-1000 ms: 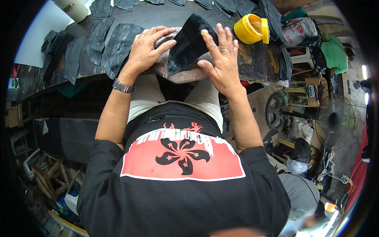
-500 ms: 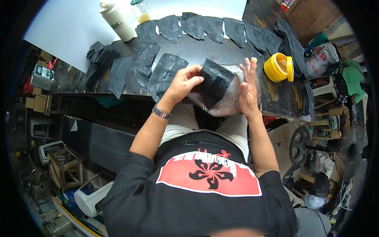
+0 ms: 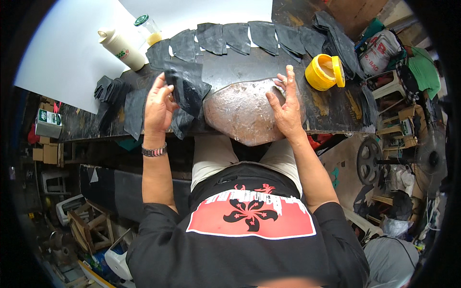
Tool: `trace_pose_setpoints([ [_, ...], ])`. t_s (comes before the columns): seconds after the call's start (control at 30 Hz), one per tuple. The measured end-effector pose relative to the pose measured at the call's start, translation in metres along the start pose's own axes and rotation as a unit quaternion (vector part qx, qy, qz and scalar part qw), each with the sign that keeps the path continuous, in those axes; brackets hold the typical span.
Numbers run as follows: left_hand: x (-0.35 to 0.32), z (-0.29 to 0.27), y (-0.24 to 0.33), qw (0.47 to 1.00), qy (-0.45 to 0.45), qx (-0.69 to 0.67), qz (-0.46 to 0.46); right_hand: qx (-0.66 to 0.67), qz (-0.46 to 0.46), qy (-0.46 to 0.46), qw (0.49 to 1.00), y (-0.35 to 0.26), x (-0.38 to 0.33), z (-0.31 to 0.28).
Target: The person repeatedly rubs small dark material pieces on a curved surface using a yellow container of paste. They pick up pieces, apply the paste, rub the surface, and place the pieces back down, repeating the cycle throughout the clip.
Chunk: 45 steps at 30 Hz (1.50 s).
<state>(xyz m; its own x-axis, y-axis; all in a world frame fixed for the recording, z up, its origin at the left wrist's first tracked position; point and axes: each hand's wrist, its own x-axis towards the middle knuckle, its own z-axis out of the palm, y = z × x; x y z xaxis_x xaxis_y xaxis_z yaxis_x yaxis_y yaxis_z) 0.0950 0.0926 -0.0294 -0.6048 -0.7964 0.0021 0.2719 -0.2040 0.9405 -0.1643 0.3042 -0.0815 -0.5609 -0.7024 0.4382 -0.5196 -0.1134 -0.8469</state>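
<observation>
My left hand (image 3: 157, 104) holds a black leather piece (image 3: 188, 85) lifted off to the left of a brown rounded slab (image 3: 242, 111) that lies at the near edge of the dark workbench (image 3: 331, 113). My right hand (image 3: 287, 104) rests flat, fingers spread, on the slab's right side. A row of black leather pieces (image 3: 237, 37) lies across the far part of the bench. More black pieces (image 3: 134, 110) lie under and left of my left hand.
An open yellow tub (image 3: 325, 72) stands right of the slab. A white squeeze bottle (image 3: 121, 49) and a green-lidded jar (image 3: 148, 30) stand at the back left by a white sheet (image 3: 62, 53). Stools, sacks and a weight plate (image 3: 369, 161) crowd the right floor.
The black piece that both hands pressed on the slab has been lifted away to the left by my left hand, baring the brown slab. My right hand now lies flat on the slab.
</observation>
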Motion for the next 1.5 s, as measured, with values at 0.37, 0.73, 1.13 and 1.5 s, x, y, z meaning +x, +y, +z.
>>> trace_pose_setpoints([
  [0.37, -0.037, -0.074, 0.053, 0.988, 0.115, 0.066, 0.080, -0.073, -0.007, 0.000, 0.997, -0.003, 0.000, -0.001],
  [0.73, -0.025, -0.105, 0.041, 0.995, 0.086, 0.020, 0.049, -0.096, -0.002, 0.000, 0.995, -0.005, -0.002, -0.001],
  [1.13, 0.019, -0.114, -0.013, 0.963, 0.151, 0.207, -0.084, -0.123, -0.015, -0.016, 0.992, -0.001, 0.000, -0.001],
  [1.5, 0.025, -0.126, -0.031, 0.959, 0.194, 0.186, 0.089, -0.152, -0.011, -0.019, 0.988, -0.002, -0.002, 0.000],
])
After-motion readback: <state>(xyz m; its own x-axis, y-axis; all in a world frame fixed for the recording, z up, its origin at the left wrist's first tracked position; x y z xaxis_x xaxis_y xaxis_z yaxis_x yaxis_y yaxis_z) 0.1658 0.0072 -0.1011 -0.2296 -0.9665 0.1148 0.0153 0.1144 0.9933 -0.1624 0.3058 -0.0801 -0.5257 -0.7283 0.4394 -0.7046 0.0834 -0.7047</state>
